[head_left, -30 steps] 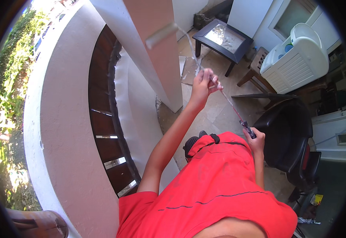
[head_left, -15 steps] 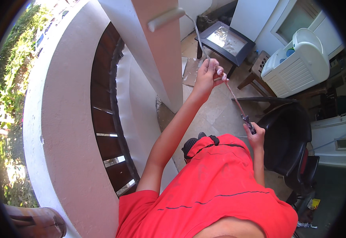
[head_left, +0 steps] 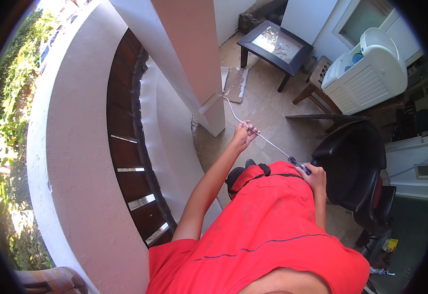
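Both hands grip a long thin rod (head_left: 268, 142): the left hand (head_left: 244, 135) closed around its middle, the right hand (head_left: 312, 177) closed on its dark handle. The rod's far end meets the pillar (head_left: 194, 63) base. Tiled floor (head_left: 268, 98) lies open between the curved parapet (head_left: 72, 161), dark chair (head_left: 353, 161) and glass-topped low table (head_left: 275, 45).

I wear a red short-sleeved shirt (head_left: 268, 230) with a thin dark line across the back. Both forearms are bare. Below the shirt's lower hem, dark footwear (head_left: 236, 177) with a black strap shows.
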Action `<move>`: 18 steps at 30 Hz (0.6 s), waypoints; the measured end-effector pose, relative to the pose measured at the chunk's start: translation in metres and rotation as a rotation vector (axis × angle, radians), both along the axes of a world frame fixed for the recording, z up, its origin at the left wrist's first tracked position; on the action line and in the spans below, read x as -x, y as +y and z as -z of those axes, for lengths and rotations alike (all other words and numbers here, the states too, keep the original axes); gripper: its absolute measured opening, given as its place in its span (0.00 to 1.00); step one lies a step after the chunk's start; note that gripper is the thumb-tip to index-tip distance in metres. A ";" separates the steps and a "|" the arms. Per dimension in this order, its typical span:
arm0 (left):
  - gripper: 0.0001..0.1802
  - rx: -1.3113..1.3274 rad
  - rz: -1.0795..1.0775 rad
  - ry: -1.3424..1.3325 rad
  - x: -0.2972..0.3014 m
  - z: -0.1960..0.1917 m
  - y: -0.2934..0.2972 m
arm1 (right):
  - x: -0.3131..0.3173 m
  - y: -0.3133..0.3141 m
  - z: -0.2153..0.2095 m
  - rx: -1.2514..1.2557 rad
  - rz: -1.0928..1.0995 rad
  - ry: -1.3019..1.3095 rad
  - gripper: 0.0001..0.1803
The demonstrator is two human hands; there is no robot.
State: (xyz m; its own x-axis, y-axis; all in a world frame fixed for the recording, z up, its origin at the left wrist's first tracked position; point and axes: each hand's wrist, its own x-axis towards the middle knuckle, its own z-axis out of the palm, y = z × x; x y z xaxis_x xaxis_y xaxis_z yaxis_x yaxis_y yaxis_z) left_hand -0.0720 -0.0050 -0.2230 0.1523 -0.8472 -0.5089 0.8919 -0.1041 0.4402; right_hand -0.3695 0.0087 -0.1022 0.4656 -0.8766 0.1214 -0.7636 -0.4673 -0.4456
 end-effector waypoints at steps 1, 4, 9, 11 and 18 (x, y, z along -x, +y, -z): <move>0.07 0.000 0.000 0.028 0.000 -0.002 0.001 | 0.001 -0.001 0.000 -0.002 0.003 0.001 0.15; 0.09 -0.029 0.047 -0.073 0.002 -0.010 -0.002 | 0.003 -0.008 -0.003 -0.037 0.014 0.027 0.15; 0.13 0.027 0.077 -0.157 0.003 -0.030 -0.004 | 0.005 -0.010 -0.011 -0.111 0.049 -0.018 0.12; 0.14 0.047 0.069 -0.185 0.008 -0.049 -0.009 | 0.011 -0.008 -0.004 -0.083 0.043 -0.080 0.11; 0.12 0.348 0.059 -0.401 0.008 -0.156 -0.031 | 0.001 -0.010 -0.008 -0.006 0.027 -0.319 0.10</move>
